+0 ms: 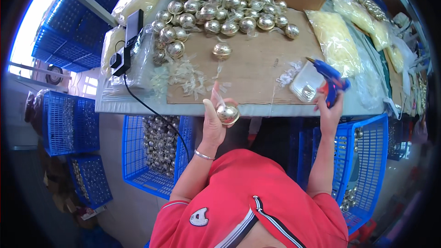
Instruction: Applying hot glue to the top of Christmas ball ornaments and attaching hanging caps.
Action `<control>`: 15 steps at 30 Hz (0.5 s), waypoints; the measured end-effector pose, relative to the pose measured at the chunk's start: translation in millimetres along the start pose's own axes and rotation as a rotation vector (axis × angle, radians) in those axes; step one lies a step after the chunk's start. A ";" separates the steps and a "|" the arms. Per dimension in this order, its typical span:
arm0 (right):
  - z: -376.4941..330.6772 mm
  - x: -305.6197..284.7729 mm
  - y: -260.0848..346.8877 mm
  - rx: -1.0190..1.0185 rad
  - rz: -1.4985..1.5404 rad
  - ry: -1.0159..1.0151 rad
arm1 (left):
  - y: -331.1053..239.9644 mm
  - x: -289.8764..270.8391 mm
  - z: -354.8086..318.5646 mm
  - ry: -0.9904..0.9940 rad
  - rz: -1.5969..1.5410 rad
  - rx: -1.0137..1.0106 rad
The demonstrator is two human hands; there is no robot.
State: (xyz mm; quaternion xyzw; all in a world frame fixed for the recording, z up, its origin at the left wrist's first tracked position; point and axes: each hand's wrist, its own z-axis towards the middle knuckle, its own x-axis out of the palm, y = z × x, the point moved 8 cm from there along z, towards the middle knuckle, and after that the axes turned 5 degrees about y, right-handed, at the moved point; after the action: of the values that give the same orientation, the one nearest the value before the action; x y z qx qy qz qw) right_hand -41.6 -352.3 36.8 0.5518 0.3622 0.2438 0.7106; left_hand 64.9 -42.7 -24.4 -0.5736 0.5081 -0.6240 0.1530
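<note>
Both hands are raised at the near edge of the tabletop (138, 103). The left hand (214, 119) grips a gold ball (228, 114) between thumb and fingers, holding it just in front of the tabletop's edge; a thin clear strip (217, 95) stands up from the ball past the fingers. A silver bangle (203, 155) sits on that wrist. The right hand (329, 110) is clenched around the grip of a blue glue gun (330, 79), whose nozzle points up and to the left, over the tabletop and well apart from the ball.

A brown cardboard sheet (257, 71) covers the middle of the tabletop. At its far side lies a heap of gold balls (220, 7), and one single ball (222, 50) sits alone nearer the middle. Loose clear strips (183, 76) are scattered on the left part of the cardboard, and a small clear tray (307, 86) lies beside the glue gun. Bags of pale yellow stuff (337, 36) lie on the right. A black power adapter (121, 59) with a cable (151, 110) sits at the left edge, the cable running down off the tabletop.

Below the tabletop stand blue crates: one (138, 165) on the left holds more gold balls, another (367, 156) stands on the right. More blue crates (64, 128) stand further left. The person wears a red shirt (257, 202).
</note>
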 end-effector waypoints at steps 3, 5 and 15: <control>-36.5 52.7 22.8 0.274 0.437 0.334 | 3.9 -5.8 0.7 -0.003 0.028 0.003; -55.6 82.0 29.3 0.392 0.571 0.533 | 4.0 -3.3 2.8 -0.006 0.026 0.003; -90.2 137.1 27.9 0.453 0.238 0.770 | -9.1 -1.2 6.6 -0.008 0.105 0.087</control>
State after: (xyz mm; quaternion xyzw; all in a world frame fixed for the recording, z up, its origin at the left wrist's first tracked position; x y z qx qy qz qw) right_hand -26.0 -187.6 18.3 0.6001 0.5780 0.4259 0.3528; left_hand 74.6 -40.9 -18.8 -0.5414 0.5091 -0.6344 0.2124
